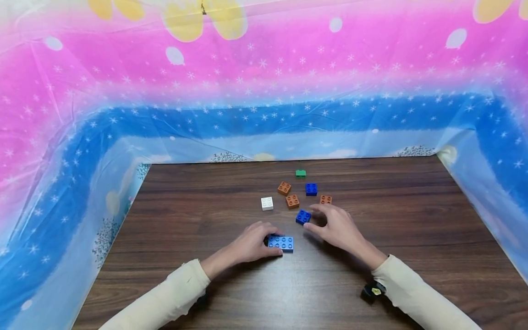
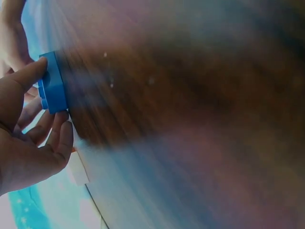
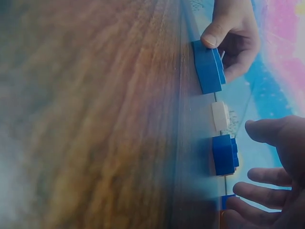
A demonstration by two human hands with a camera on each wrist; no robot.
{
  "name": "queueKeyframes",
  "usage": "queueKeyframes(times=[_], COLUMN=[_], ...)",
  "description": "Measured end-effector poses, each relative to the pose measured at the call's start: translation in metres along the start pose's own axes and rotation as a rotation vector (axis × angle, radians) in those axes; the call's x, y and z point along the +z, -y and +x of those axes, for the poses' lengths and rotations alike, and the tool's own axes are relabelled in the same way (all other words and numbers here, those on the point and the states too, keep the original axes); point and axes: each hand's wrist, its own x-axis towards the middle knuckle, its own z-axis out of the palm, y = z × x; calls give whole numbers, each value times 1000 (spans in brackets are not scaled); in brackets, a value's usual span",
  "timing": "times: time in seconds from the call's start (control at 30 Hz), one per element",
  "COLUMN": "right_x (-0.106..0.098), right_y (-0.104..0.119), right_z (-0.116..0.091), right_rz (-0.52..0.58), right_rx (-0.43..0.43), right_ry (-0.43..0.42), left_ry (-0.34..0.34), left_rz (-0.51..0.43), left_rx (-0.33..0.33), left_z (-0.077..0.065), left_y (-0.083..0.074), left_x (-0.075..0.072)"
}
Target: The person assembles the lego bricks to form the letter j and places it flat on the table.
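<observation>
My left hand (image 1: 252,243) grips a long light blue toy brick (image 1: 281,244) by its left end, thumb on the near side. In the left wrist view the same brick (image 2: 56,88) sits between thumb and fingers. My right hand (image 1: 339,225) is by a square dark blue brick (image 1: 303,217), thumb and fingers spread. The right wrist view shows a gap between that dark blue brick (image 3: 224,155) and the spread right hand (image 3: 281,171). Just beyond the right fingers lies an orange brick (image 1: 326,200), partly hidden by them.
Farther back on the wooden table (image 1: 185,206) are a white brick (image 1: 266,203), two orange bricks (image 1: 292,201), another dark blue brick (image 1: 311,189) and a green brick (image 1: 300,173). A patterned cloth (image 1: 264,114) hangs around the table's back and sides.
</observation>
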Motion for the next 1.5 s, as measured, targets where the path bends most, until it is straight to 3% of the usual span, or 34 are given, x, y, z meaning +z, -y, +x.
queueKeyframes(times=[0.33, 0.8, 1.5], right_x=[2, 6, 9], right_y=[1, 2, 2], right_z=[9, 16, 25], right_rz=[13, -2, -66], right_rx=[17, 19, -10], right_ry=[27, 79, 76], left_ry=[-35, -26, -29], left_rz=[-8, -13, -21], left_rx=[30, 52, 31], left_z=[10, 26, 36], left_y=[3, 7, 7], left_x=[0, -2, -2])
